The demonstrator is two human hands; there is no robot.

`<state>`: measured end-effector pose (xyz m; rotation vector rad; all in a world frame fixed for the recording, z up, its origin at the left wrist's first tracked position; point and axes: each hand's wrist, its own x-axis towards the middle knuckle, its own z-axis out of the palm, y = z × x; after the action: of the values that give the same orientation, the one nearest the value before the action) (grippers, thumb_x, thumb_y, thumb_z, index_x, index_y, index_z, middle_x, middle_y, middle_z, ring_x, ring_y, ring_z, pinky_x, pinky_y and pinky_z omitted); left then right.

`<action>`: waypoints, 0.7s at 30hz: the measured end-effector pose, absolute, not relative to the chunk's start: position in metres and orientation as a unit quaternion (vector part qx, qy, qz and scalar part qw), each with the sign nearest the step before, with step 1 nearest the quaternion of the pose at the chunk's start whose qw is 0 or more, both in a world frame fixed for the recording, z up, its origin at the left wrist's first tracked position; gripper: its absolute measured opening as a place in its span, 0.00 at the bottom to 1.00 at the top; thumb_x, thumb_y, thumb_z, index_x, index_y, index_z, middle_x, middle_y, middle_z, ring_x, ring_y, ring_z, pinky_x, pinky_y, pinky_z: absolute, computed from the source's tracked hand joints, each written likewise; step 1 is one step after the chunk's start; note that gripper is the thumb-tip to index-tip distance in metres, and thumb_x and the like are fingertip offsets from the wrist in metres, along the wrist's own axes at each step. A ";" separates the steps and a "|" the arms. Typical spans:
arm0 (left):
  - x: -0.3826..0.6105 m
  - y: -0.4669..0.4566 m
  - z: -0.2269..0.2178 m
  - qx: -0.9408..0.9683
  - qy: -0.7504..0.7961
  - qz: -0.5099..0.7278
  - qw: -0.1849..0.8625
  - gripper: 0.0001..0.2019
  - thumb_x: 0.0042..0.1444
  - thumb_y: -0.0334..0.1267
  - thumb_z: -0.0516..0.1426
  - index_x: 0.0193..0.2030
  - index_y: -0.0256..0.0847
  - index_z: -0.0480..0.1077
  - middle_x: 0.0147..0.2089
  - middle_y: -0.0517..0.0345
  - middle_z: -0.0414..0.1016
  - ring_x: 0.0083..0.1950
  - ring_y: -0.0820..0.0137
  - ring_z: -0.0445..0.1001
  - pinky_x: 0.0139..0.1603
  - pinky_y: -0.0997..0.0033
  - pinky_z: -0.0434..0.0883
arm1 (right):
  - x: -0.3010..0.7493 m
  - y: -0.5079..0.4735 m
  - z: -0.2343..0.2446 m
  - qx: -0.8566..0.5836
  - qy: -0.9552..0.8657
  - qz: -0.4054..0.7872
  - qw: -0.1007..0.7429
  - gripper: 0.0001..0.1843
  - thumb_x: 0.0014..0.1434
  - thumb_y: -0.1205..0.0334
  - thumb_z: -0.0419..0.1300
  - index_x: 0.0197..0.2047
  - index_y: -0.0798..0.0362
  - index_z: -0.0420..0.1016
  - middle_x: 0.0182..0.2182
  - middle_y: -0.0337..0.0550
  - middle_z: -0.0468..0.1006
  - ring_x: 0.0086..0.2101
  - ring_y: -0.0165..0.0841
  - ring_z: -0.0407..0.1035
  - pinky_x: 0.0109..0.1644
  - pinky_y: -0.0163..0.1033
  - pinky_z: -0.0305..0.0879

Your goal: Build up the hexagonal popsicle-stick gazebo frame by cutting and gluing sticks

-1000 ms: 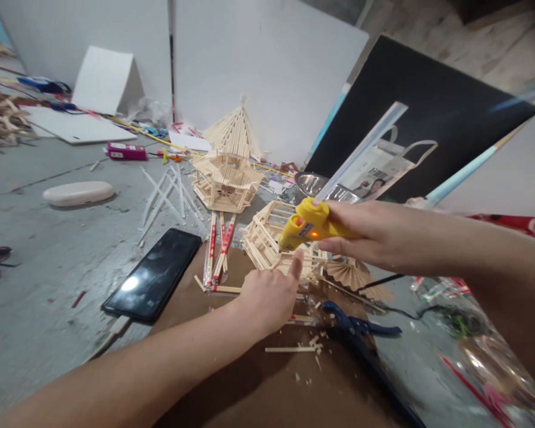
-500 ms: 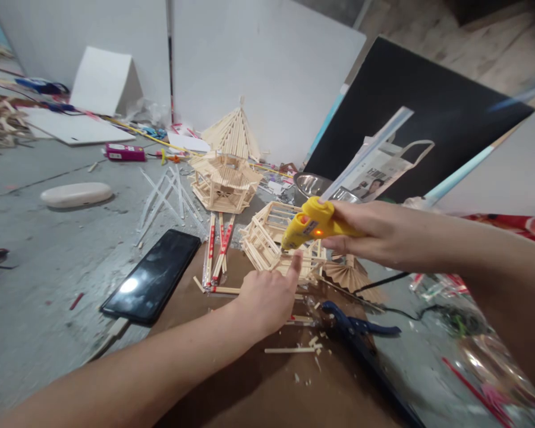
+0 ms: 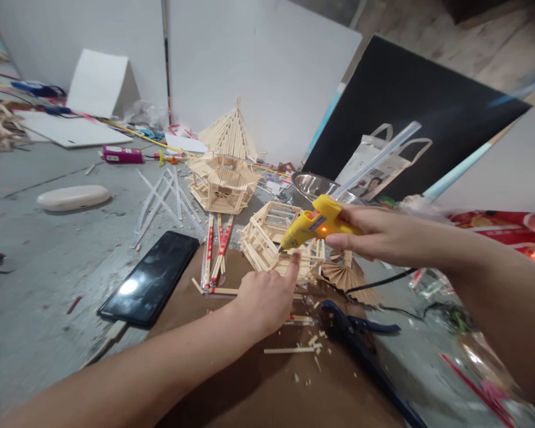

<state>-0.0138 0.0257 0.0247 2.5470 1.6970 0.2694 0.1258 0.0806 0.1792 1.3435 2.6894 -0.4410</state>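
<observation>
My right hand [image 3: 361, 230] is closed around a yellow glue gun [image 3: 310, 223], its small orange light lit and a clear glue stick [image 3: 378, 157] poking out the back. The nozzle points down left into a hexagonal wooden-stick frame [image 3: 261, 235], close to my left index fingertip. My left hand [image 3: 267, 297] is at the near side of that frame, index finger stretched along it and the other fingers curled; its thumb is hidden. Behind stands a stick pavilion [image 3: 223, 187] with a pointed stick roof [image 3: 232, 134] at its back.
A black phone [image 3: 149, 279] lies left of the brown board [image 3: 249, 386]. Red-banded chopsticks [image 3: 211, 249], loose glue sticks [image 3: 173, 190] and a blue-handled cutter [image 3: 361, 342] lie around. A metal bowl [image 3: 310, 184] stands behind the glue gun, whose black cord [image 3: 383, 282] runs right.
The glue gun has tilted slightly, its rear end and glue stick dropping lower and right, while the nozzle stays near my left index finger. My left hand has barely moved.
</observation>
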 end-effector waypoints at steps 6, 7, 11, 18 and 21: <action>-0.014 0.026 0.025 0.828 0.553 0.081 0.030 0.31 0.56 0.40 0.41 0.62 0.39 0.28 0.39 0.45 0.71 0.29 0.67 0.71 0.26 0.71 0.63 | 0.126 0.077 0.180 0.437 0.882 -0.170 0.047 0.24 0.52 0.50 0.50 0.49 0.54 0.63 0.41 0.44 0.71 0.39 0.38 0.65 0.42 0.40 0.60; -0.013 0.026 0.025 0.828 0.554 0.083 0.029 0.31 0.55 0.40 0.42 0.62 0.39 0.28 0.38 0.46 0.72 0.29 0.67 0.71 0.26 0.71 0.63 | 0.125 0.077 0.180 0.438 0.882 -0.169 0.047 0.24 0.52 0.50 0.50 0.49 0.54 0.63 0.41 0.44 0.71 0.39 0.38 0.65 0.42 0.40 0.60; -0.013 0.025 0.025 0.827 0.554 0.087 0.028 0.31 0.55 0.40 0.42 0.62 0.38 0.29 0.36 0.47 0.72 0.29 0.66 0.71 0.26 0.71 0.63 | 0.125 0.077 0.179 0.443 0.880 -0.163 0.053 0.24 0.52 0.49 0.49 0.49 0.54 0.63 0.42 0.45 0.71 0.40 0.38 0.64 0.42 0.40 0.60; -0.014 0.025 0.025 0.829 0.552 0.081 0.027 0.30 0.56 0.40 0.41 0.62 0.38 0.28 0.37 0.45 0.72 0.30 0.66 0.72 0.27 0.71 0.63 | 0.125 0.078 0.180 0.441 0.886 -0.132 0.061 0.25 0.52 0.48 0.48 0.48 0.53 0.64 0.43 0.46 0.70 0.42 0.40 0.63 0.44 0.42 0.59; -0.014 0.025 0.025 0.828 0.554 0.078 0.027 0.30 0.56 0.40 0.41 0.62 0.39 0.28 0.38 0.45 0.71 0.30 0.67 0.71 0.27 0.71 0.63 | 0.125 0.078 0.181 0.440 0.887 -0.125 0.062 0.25 0.52 0.47 0.48 0.49 0.53 0.64 0.44 0.46 0.70 0.43 0.41 0.63 0.45 0.43 0.59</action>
<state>-0.0136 0.0248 0.0254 2.5596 1.7113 0.2406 0.1246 0.0785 0.1806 1.3298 2.6823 -0.3772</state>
